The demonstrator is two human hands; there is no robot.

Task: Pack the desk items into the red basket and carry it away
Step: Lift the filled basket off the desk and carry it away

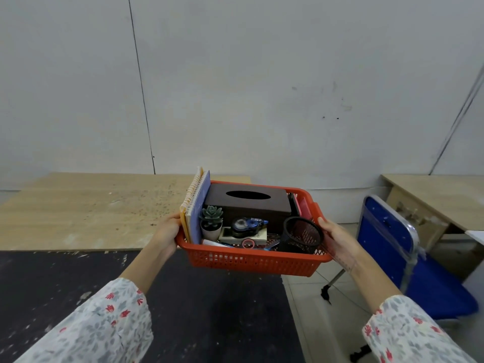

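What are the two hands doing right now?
Left hand: grips the left end of the red basket.
Right hand: grips the basket's right end.

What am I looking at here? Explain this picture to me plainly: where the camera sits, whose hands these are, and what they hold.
There is no machine here. One wide-angle camera sits on a person's head, looking forward and down, so the two arms in flowered sleeves are the wearer's own.

The left hand and right hand each grip one end of a red basket, lifted above a dark desk.

In the basket: spiral notebooks standing on edge at the left, a brown tissue box at the back, a small potted succulent, a tape dispenser, and a black mesh pen cup lying tilted at the right.

Beyond are a pale wooden tabletop and a blue chair.
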